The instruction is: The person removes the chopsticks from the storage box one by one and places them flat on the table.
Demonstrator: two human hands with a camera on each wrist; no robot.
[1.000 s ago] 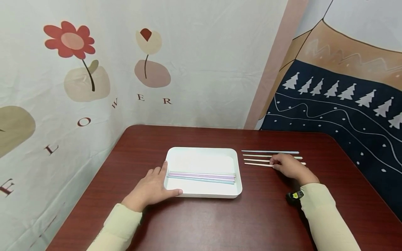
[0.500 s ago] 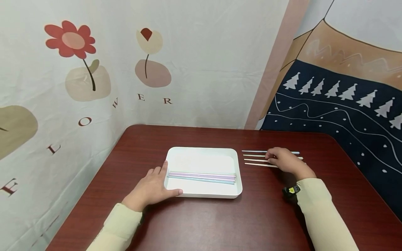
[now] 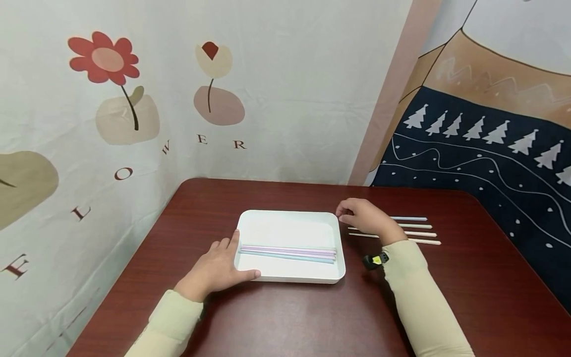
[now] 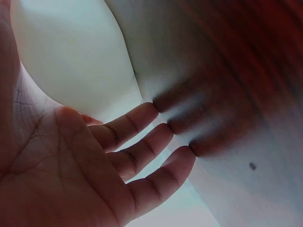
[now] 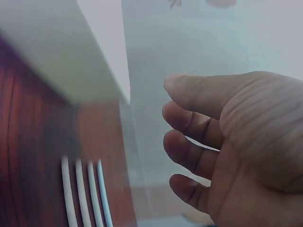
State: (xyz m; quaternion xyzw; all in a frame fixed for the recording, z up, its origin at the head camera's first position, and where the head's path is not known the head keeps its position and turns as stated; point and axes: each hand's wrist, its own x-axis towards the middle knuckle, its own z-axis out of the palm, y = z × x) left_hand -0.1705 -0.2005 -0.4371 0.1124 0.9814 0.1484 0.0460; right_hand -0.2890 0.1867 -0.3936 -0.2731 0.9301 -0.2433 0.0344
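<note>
Head view: a reddish-brown table point(image 3: 303, 317) with rounded far corners stands before a creased, pale flower-printed cloth point(image 3: 303, 109), a dark tree-printed hanging point(image 3: 490, 158) at right. A person's left hand point(image 3: 216, 267), fingers extended, rests against the left side of a white tray point(image 3: 285, 225) where pastel sticks point(image 3: 287, 252) lie bundled. The right hand point(image 3: 363, 216), loosely bent and holding nothing, is near the tray's far right corner, partly hiding four thin sticks point(image 3: 418, 226) on the wood at right.
</note>
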